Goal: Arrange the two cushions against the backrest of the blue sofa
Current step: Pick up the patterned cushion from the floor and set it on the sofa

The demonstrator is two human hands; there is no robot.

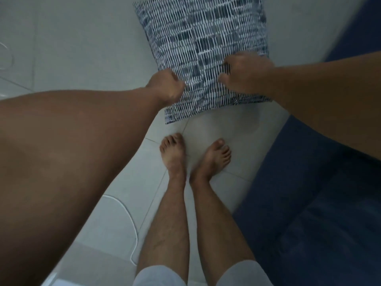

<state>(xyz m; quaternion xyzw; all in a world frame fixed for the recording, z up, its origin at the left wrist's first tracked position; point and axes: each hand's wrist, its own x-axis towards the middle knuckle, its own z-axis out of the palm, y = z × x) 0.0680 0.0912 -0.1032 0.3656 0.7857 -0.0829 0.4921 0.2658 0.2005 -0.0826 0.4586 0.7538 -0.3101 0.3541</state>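
Fingers of the left hand (pixel 165 87) and right hand (pixel 247 73) pinch the patterned cushion (pixel 202 38) at its near edge, above the tiled floor (pixel 82 48), beside the blue sofa (pixel 309 203).

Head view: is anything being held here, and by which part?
Yes. Both hands hold the patterned cushion along its near edge: the left hand grips the near left side, the right hand the near right side. The blue sofa lies to the right.
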